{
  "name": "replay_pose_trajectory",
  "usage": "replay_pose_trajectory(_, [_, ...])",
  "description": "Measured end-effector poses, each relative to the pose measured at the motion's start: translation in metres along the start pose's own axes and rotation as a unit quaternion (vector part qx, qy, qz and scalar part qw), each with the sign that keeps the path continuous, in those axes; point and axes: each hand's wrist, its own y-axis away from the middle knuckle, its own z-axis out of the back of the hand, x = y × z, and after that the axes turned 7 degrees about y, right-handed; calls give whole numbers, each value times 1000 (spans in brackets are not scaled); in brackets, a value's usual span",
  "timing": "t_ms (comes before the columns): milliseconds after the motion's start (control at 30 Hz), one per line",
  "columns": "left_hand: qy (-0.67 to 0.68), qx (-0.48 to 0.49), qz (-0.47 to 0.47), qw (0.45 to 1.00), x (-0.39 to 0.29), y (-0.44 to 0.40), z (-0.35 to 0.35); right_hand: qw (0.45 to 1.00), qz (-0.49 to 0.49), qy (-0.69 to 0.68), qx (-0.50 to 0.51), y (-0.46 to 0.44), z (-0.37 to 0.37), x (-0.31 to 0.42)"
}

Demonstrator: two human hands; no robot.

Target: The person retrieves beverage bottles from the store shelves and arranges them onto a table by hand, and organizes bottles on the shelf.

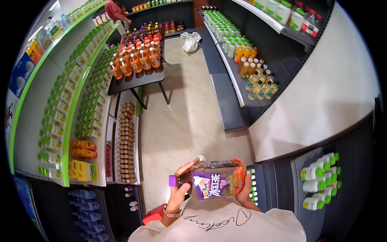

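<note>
A large iced tea bottle (pixel 211 183) with a purple cap, dark contents and a purple-and-orange label lies sideways in front of my chest. My left hand (pixel 178 195) wraps around its neck end, thumb on the near side and fingers along the far side. Around the base, at the right, my right hand (pixel 244 191) is closed; part of its fingers is hidden behind the bottle. The label with large white characters faces up towards me. Below the bottle is my light shirt (pixel 242 224) with black script.
A black table (pixel 139 80) with rows of orange drink bottles (pixel 137 60) stands ahead on the left. Stocked shelves (pixel 76 105) line the left, and another shelf (pixel 229 66) runs along the right. White bags (pixel 191 42) lie on the floor; another person (pixel 117 16) stands far back.
</note>
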Motion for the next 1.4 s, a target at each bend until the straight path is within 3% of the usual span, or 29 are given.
replay_pose_trajectory(200, [-50,74,19,996,-36,-122,46,996,-21,-68,53,-139,-19,-13])
replay_pose_trajectory(300, [-83,73,38,993,-47,-169,68,997,-53,-14,46,-196,-29,-30])
replay_pose_trajectory(333, [-87,48,43,994,-55,-180,68,990,-101,-80,53,-209,-35,-30])
replay_pose_trajectory(433, [-47,-44,19,998,-41,-202,87,992,-114,-28,47,-250,-49,-46])
replay_pose_trajectory(467, [-101,-73,29,992,-36,-211,92,990,-127,-17,51,-265,-50,-56])
replay_pose_trajectory(667, [-56,-251,-56,965,16,-288,134,929,-352,2,112,-369,-72,-72])
replay_pose_trajectory(733, [-25,-253,-67,965,17,-327,150,886,-449,16,117,-413,-101,-40])
replay_pose_trajectory(867, [71,-227,-98,966,-12,-444,172,912,-352,49,207,-514,-97,-78])
replay_pose_trajectory(967, [14,-157,-139,978,-31,-515,186,921,-361,82,120,-583,-143,-39])
replay_pose_trajectory(1067, [46,-177,-203,962,-31,-571,195,919,-344,82,173,-645,-141,-47])
replay_pose_trajectory(1133, [46,-181,-180,966,-33,-607,201,913,-356,82,179,-681,-139,-53])
replay_pose_trajectory(1400, [-26,-221,-72,972,-6,-718,202,906,-419,43,53,-770,-108,-97])
